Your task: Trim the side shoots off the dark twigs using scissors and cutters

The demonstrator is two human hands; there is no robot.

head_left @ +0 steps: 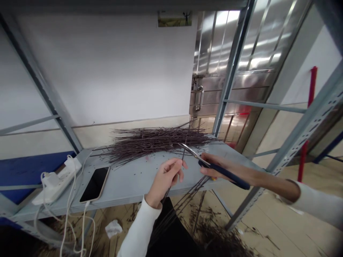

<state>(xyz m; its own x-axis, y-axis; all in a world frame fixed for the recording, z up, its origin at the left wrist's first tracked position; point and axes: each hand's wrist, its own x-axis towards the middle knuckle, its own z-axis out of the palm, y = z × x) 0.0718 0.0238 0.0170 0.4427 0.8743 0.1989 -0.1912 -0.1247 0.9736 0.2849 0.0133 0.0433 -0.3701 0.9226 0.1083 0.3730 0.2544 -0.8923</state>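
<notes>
My left hand [169,174] is closed in a pinch on a thin dark twig [183,154], which stands nearly upright above the fingertips. My right hand [218,166] grips scissors [205,162] with dark blue handles and silver blades. The blades point up and left, close to the twig; whether they touch it I cannot tell. Behind both hands, a big pile of dark, thin twigs [150,141] lies across the grey shelf [128,182]. More long twigs [193,192] slant from below my right hand toward my lap; what holds them is unclear.
A phone [95,184] with a cable and a white power strip [57,182] with plugs are on the shelf's left. Grey metal posts [227,85] frame the shelf. Cut twigs [219,235] and a crumpled tissue [113,228] litter the floor. A metal door [211,71] stands behind.
</notes>
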